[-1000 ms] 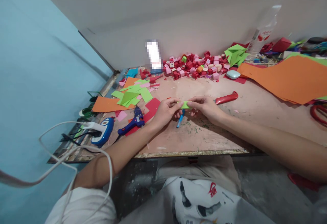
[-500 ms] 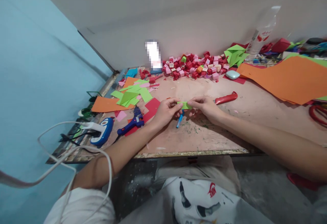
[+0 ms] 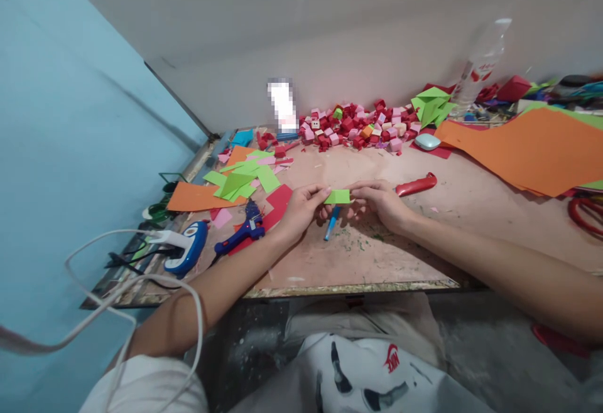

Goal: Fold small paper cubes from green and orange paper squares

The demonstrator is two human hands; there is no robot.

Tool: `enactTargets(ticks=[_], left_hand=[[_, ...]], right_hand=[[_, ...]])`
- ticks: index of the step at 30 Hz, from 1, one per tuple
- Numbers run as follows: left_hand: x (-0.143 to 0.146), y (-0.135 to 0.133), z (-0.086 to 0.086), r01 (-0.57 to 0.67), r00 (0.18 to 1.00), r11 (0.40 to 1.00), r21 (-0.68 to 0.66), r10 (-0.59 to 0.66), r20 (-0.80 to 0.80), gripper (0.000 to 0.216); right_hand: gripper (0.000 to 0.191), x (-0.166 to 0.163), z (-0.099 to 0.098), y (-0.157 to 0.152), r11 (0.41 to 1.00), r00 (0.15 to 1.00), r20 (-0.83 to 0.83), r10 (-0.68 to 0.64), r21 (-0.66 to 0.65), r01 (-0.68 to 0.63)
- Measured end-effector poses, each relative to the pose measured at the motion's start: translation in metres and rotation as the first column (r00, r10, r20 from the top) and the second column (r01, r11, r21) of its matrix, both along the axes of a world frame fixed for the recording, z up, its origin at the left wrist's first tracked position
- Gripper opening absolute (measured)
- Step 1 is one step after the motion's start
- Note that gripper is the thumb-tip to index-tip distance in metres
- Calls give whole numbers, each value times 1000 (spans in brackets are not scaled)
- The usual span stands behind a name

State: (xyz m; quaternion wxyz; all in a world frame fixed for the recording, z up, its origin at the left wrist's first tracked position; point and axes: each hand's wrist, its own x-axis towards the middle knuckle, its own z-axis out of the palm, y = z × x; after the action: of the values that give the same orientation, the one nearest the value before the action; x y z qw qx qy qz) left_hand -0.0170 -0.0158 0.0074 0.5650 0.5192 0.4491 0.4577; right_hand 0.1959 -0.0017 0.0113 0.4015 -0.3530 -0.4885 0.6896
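A small green paper strip [image 3: 340, 196] with a crease across it is pinched at its left end between the thumb and fingers of my left hand [image 3: 305, 207]. Just off the strip's right edge is my right hand [image 3: 379, 201], its thumb and fingers parted; the strip's right end shows uncovered. A blue pen-like stick [image 3: 332, 223] lies on the table below the strip, its upper end partly hidden by the hands. The red handle of a tool [image 3: 417, 185] sticks out beyond my right hand, its front part hidden behind the hand.
A blue glue gun [image 3: 245, 228] lies left, near a blue power socket [image 3: 191, 250] with white cables. Green paper pieces [image 3: 238, 181] are heaped behind it. Red and pink paper cubes [image 3: 348, 125] line the wall. At right are orange sheets [image 3: 532, 149], a bottle [image 3: 480, 74] and scissors [image 3: 586, 215].
My right thumb and fingers have come away from the strip's right end, exposing more of it. My left hand keeps its pinch. The camera view has shifted slightly.
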Motion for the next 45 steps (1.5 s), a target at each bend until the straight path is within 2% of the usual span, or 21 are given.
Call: enactTargets(ticks=[6, 14, 21, 28, 34, 40, 45], left_hand=[[0, 2, 1, 3, 999, 999, -51, -1, 41, 49], [0, 1, 2, 1, 999, 998, -66, 2, 47, 47], [0, 3, -1, 11, 999, 998, -60, -7, 52, 45], [0, 3, -3, 16, 999, 998, -55, -14, 33, 45], [1, 2, -2, 25, 999, 998, -49, -24, 38, 43], [-1, 2, 0, 17, 1000, 1000, -9, -17, 12, 44], [-4, 0, 3, -20, 994, 996, 85, 29, -101, 41]], right_hand=[[20, 0, -3, 3, 987, 990, 133, -55, 158, 34], [18, 1, -4, 6, 981, 987, 152, -59, 192, 29], [21, -1, -7, 7, 957, 964, 236, -120, 288, 49], [27, -2, -5, 2, 956, 970, 235, -68, 295, -5], [29, 0, -6, 2, 942, 965, 253, -73, 336, -17], [28, 2, -8, 4, 967, 977, 210, -45, 255, -10], [33, 4, -2, 3, 978, 988, 151, -36, 207, 4]])
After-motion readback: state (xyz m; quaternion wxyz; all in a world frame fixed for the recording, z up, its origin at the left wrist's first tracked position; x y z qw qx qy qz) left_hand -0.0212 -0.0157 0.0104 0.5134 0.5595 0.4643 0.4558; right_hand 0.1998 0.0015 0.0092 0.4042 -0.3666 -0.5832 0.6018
